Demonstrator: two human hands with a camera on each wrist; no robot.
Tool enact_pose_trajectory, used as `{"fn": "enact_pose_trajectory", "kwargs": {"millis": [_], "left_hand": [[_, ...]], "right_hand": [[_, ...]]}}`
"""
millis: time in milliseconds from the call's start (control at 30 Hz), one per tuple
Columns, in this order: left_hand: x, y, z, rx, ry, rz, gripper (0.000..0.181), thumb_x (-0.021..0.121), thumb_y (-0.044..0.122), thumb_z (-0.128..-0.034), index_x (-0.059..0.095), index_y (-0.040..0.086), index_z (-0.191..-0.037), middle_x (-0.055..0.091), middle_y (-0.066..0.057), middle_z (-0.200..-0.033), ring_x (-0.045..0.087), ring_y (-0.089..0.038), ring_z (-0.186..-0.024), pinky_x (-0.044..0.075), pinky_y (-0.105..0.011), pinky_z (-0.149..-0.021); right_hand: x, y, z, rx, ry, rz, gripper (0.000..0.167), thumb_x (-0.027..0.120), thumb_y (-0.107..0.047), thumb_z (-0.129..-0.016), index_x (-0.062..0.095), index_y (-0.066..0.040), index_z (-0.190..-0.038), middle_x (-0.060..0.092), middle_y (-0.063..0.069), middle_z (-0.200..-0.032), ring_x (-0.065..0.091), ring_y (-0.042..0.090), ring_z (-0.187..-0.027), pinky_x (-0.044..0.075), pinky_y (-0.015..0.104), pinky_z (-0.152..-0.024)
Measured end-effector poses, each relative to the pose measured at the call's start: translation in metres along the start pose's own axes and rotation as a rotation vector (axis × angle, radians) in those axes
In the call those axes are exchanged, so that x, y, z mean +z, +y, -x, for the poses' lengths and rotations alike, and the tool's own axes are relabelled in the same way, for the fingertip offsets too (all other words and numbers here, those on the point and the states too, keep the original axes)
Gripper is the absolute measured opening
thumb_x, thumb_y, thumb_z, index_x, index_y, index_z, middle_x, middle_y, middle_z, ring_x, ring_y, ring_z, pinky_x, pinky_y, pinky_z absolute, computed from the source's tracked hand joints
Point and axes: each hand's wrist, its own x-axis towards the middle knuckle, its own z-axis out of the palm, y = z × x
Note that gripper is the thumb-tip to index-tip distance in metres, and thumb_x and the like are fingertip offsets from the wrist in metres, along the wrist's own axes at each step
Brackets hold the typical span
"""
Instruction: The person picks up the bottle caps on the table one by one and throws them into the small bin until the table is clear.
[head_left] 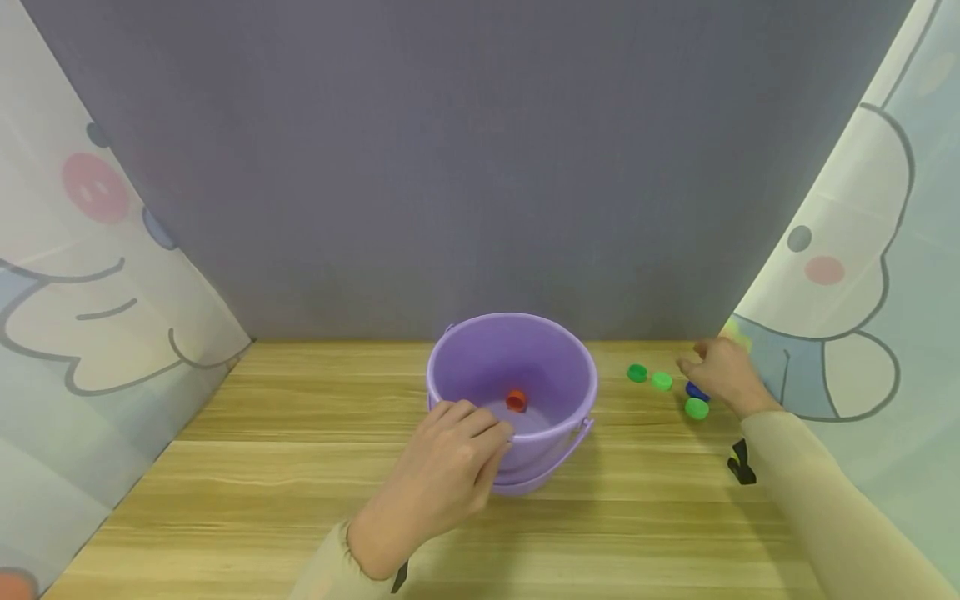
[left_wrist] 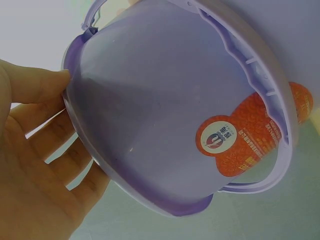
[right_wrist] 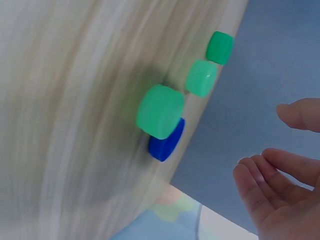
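A purple bucket [head_left: 513, 458] stands upright on the wooden table, its handle hanging down at the side. My left hand [head_left: 442, 471] grips the near rim, thumb on one side and fingers on the other, as the left wrist view shows. Inside on the bottom lies a small red-orange cap [head_left: 516, 401]. My right hand [head_left: 723, 371] hovers at the right with thumb and fingers apart and nothing between them. Close to it on the table are a blue bottle cap [right_wrist: 166, 142] and a light green cap [head_left: 697, 408]. A second light green cap [head_left: 662, 381] and a darker green cap [head_left: 637, 372] lie farther left.
The wooden table [head_left: 300, 433] meets a grey back wall [head_left: 480, 167]. Cartoon-printed cloth hangs along the left [head_left: 97, 275] and right sides. An orange-red label [left_wrist: 245, 135] is stuck on the bucket's outer side.
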Motion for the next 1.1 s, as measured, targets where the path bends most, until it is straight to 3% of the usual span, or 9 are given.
{"fn": "enact_pose_trajectory", "kwargs": {"millis": [533, 567, 633, 733, 800, 1100], "left_hand": [[-0.001, 0.0, 0.0, 0.003, 0.004, -0.002, 0.011, 0.072, 0.01, -0.0856, 0.062, 0.014, -0.085, 0.06, 0.006, -0.081, 0.052, -0.016, -0.074, 0.044, -0.029, -0.07], [-0.001, 0.0, 0.0, -0.002, -0.003, 0.001, 0.01, 0.071, 0.011, -0.0864, 0.062, 0.015, -0.085, 0.06, 0.006, -0.081, 0.052, -0.016, -0.074, 0.044, -0.029, -0.07], [-0.001, 0.0, 0.0, 0.0, -0.003, -0.001, 0.011, 0.071, 0.011, -0.0865, 0.062, 0.015, -0.085, 0.06, 0.006, -0.081, 0.052, -0.016, -0.074, 0.043, -0.028, -0.07], [-0.001, 0.001, -0.001, 0.002, -0.005, 0.004, 0.01, 0.071, 0.011, -0.0873, 0.062, 0.015, -0.085, 0.061, 0.006, -0.082, 0.052, -0.016, -0.074, 0.043, -0.029, -0.07], [-0.001, 0.0, -0.001, 0.002, -0.002, 0.004, 0.01, 0.072, 0.011, -0.0863, 0.063, 0.015, -0.086, 0.061, 0.005, -0.082, 0.053, -0.016, -0.074, 0.043, -0.029, -0.07], [0.0, 0.0, 0.0, 0.003, -0.003, -0.013, 0.013, 0.076, 0.01, -0.0833, 0.065, 0.014, -0.088, 0.063, 0.005, -0.083, 0.054, -0.016, -0.076, 0.045, -0.029, -0.072]], "right_hand": [[0.015, 0.029, -0.005, 0.014, -0.09, 0.092, 0.062, 0.058, -0.031, -0.096, 0.053, 0.027, -0.118, 0.05, 0.047, -0.125, 0.05, 0.063, -0.115, 0.044, 0.069, -0.094], [0.016, 0.03, -0.005, 0.014, -0.09, 0.097, 0.06, 0.058, -0.031, -0.095, 0.056, 0.026, -0.113, 0.055, 0.046, -0.12, 0.055, 0.061, -0.109, 0.046, 0.067, -0.091], [0.019, 0.032, -0.004, 0.014, -0.076, 0.091, 0.051, 0.059, -0.032, -0.092, 0.061, 0.02, -0.092, 0.063, 0.036, -0.094, 0.062, 0.05, -0.086, 0.053, 0.056, -0.077], [0.023, 0.035, -0.001, 0.029, -0.062, 0.072, 0.039, 0.06, -0.032, -0.09, 0.054, -0.001, -0.067, 0.054, 0.012, -0.067, 0.051, 0.027, -0.062, 0.045, 0.039, -0.057], [0.025, 0.036, 0.0, 0.043, -0.062, 0.065, 0.037, 0.061, -0.033, -0.09, 0.045, -0.013, -0.063, 0.044, 0.002, -0.062, 0.042, 0.019, -0.058, 0.035, 0.032, -0.052], [0.028, 0.041, 0.001, 0.109, -0.123, 0.04, 0.039, 0.061, -0.033, -0.09, 0.041, -0.015, -0.061, 0.04, 0.0, -0.059, 0.039, 0.017, -0.055, 0.035, 0.03, -0.052]]}}
